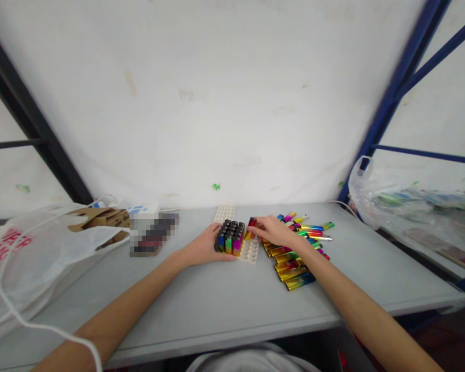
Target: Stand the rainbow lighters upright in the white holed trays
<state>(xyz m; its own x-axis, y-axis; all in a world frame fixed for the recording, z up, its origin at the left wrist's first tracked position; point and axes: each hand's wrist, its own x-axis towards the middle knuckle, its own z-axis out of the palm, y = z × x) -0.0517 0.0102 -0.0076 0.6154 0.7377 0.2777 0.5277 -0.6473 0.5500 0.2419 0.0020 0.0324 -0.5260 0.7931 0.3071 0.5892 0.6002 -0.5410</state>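
Several metallic coloured lighters [229, 238] with black tops stand upright, packed in rows in a pale tray with round hollows [250, 251]. My left hand [205, 246] curls around the left side of this block, its thumb along the front edge. Between the fingers of my right hand [273, 230] is a red and gold lighter [250, 228], tilted slightly over the bare right part of the tray. Beside and partly under my right forearm lies a loose pile of shiny lighters [290, 261] in gold, green, red and blue.
Another pale tray [223, 213] lies behind the block, near the wall. On the left are a white plastic bag [54, 258], cardboard [104, 219] and a blurred-out dark item [155, 237]. A white cable [42, 325] crosses the lower left. Clear bags and part of another person's hand appear far right.
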